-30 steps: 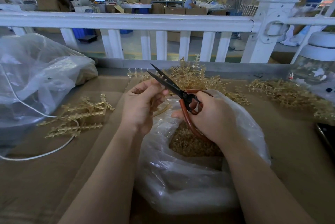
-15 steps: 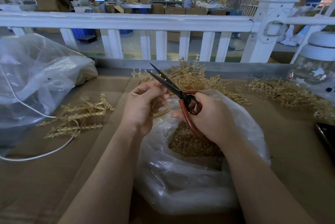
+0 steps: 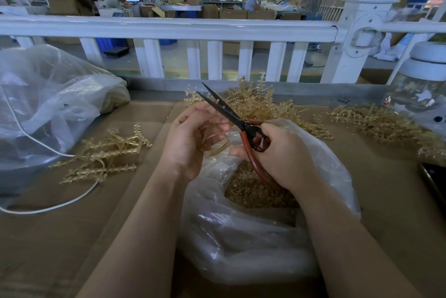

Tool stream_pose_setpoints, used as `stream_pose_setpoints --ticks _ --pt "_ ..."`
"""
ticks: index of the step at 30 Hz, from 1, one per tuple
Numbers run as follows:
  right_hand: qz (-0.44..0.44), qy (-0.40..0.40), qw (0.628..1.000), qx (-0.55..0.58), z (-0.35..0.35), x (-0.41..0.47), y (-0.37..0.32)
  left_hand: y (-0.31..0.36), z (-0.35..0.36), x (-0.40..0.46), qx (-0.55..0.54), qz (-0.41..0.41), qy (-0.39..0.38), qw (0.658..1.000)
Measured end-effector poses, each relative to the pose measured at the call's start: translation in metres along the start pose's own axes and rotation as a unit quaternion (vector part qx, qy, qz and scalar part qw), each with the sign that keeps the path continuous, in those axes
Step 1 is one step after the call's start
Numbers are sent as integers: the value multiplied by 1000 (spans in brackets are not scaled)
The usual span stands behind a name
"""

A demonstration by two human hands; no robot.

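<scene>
Amber translucent plastic sprue [image 3: 219, 147] is pinched in the left hand [image 3: 190, 138], at 9 o'clock of the red-handled black scissors [image 3: 230, 115] that the right hand [image 3: 284, 157] grips. Best feed each stem deep between the parted blades, above the clear plastic bag [image 3: 241, 244] at 6 o'clock, so it catches the offcuts.

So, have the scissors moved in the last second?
No. The scissors, gripped by the right hand, point to the same spot below the white railing as before.
</scene>
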State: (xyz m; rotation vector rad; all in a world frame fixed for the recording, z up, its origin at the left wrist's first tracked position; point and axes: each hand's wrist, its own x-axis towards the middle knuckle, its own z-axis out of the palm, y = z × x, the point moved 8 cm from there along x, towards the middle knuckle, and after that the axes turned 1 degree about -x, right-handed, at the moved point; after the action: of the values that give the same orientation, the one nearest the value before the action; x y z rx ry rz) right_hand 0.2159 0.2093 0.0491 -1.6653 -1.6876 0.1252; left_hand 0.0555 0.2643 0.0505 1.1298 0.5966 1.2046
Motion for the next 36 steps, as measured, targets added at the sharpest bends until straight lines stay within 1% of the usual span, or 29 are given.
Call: stream_pose_setpoints --ticks 4,7,10,12,16,22,30,36 --pt "5 5 999 -31 1 1 4 0 -8 1 -8 14 51 999" --pt "5 5 999 -36 1 2 4 4 -12 1 10 46 76 996" --pt "3 10 1000 -19 0 2 2 9 -11 1 9 79 70 994" --pt "3 10 1000 -28 -1 2 1 10 -11 1 16 92 71 993" --pt "-8 26 998 -50 -5 2 -1 12 -2 -1 63 115 46 990" --pt "-2 17 999 -40 -3 2 1 11 1 -1 60 117 28 991" --pt "2 6 1000 -19 -3 1 -1 9 1 0 34 106 23 994" --pt "-6 12 999 -49 -4 1 -1 3 5 1 63 76 -13 995"
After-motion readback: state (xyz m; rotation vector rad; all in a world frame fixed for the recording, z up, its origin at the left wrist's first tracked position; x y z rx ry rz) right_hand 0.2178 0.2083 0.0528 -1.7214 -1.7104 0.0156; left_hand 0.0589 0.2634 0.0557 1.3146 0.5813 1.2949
